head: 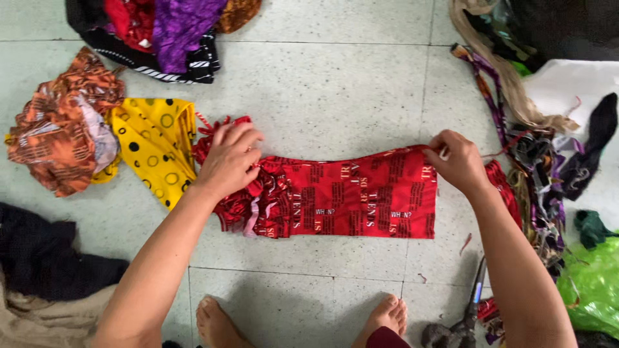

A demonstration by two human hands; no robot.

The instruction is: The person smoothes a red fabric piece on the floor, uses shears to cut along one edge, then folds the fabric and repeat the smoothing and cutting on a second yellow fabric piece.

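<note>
You crouch over a pale speckled tile floor, bare feet at the near edge. Spread flat across its middle lies a red printed cloth strip with dark lettered blocks, stretched between your two hands. Left of it sit a yellow cloth with black dots and rings and a crumpled orange patterned cloth; a heap of purple, red and black fabric lies beyond them. At the right, a tangle of dark multicoloured scraps trails down the floor. Your left hand presses, fingers closed, on the strip's bunched left end. Your right hand pinches the strip's upper right corner.
</note>
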